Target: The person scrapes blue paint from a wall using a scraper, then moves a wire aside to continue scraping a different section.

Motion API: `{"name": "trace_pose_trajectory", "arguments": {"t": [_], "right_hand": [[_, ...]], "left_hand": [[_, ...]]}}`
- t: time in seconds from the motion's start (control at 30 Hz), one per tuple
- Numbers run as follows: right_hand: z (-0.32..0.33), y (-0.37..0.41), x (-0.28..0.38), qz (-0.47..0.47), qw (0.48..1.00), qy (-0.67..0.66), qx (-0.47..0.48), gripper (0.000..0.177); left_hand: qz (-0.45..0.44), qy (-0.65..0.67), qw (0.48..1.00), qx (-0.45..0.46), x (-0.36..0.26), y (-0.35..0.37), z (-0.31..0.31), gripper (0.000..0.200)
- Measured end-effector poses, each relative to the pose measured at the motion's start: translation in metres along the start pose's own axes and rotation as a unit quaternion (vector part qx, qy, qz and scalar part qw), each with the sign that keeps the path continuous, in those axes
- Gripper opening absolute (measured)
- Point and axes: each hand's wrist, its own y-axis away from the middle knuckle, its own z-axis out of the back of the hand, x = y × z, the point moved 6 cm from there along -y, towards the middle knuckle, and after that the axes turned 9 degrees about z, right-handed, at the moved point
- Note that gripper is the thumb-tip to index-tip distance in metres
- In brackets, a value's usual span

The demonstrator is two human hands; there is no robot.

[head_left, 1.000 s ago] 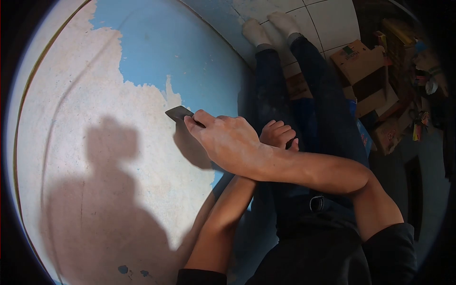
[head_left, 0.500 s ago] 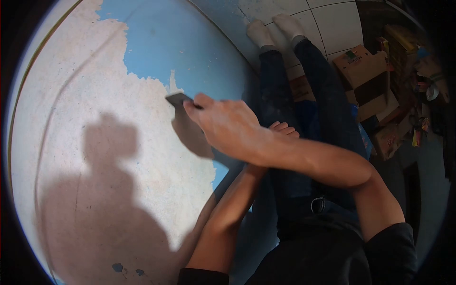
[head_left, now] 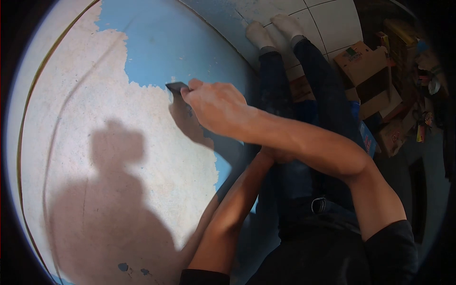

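Note:
My right hand [head_left: 213, 107] is shut on a dark flat scraper [head_left: 176, 86]. Its blade lies against the wall at the edge where blue paint [head_left: 190, 47] meets bare pale plaster [head_left: 95, 123]. The right forearm crosses over my left arm. Only a sliver of my left hand [head_left: 274, 155] shows under that forearm, close to my dark trouser legs [head_left: 285, 85], and its fingers are hidden.
My feet in white socks [head_left: 259, 33] rest on white floor tiles [head_left: 332, 19] beside the wall. Open cardboard boxes [head_left: 363, 61] and cluttered shelves [head_left: 418, 57] stand at the right. Small blue paint flecks [head_left: 124, 267] remain low on the wall.
My right hand has pushed the scraper up along the paint edge, and the blue tongue there has shrunk. The left hand, visible earlier, has slipped under the right forearm.

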Motion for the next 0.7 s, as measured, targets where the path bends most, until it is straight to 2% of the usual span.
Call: {"name": "trace_pose_trajectory", "arguments": {"t": [0.03,0.1,0.2,0.23,0.3,0.37,0.43,0.5,0.6,0.7], "right_hand": [[0.001,0.009,0.006,0.010,1.000,-0.005,-0.005,0.037],[0.001,0.026,0.017,0.014,1.000,-0.016,-0.003,0.037],[0.002,0.030,0.022,0.007,1.000,-0.015,0.003,0.036],[0.001,0.021,0.015,0.005,1.000,-0.006,-0.005,0.036],[-0.002,0.006,0.001,0.002,1.000,0.004,-0.016,0.038],[-0.008,-0.003,-0.008,0.004,1.000,0.001,-0.024,0.041],[0.000,0.016,0.008,0.012,1.000,-0.011,0.004,0.041],[0.002,0.041,0.023,0.017,0.999,-0.042,0.009,0.042],[0.000,0.038,0.019,-0.005,0.999,-0.024,0.024,0.043],[-0.013,0.005,-0.010,-0.034,0.999,-0.014,-0.005,0.045]], "left_hand": [[-0.010,-0.040,0.999,0.035,-0.006,-0.010,0.008,0.023],[0.022,-0.079,0.959,0.271,-0.002,-0.019,0.015,0.026],[0.044,-0.075,0.938,0.336,-0.007,-0.025,0.026,0.029],[0.042,-0.058,0.961,0.268,-0.002,-0.019,0.016,0.028],[0.014,-0.002,1.000,0.018,0.012,-0.002,-0.025,0.026],[0.003,-0.018,0.997,-0.072,0.019,0.001,-0.040,0.025],[0.021,-0.037,0.992,0.121,0.005,-0.020,0.003,0.027],[0.041,-0.053,0.949,0.308,-0.001,-0.022,0.019,0.029],[0.016,-0.003,0.982,0.190,0.001,-0.016,0.021,0.027],[0.027,0.014,0.998,0.058,0.022,0.006,-0.018,0.021]]}}
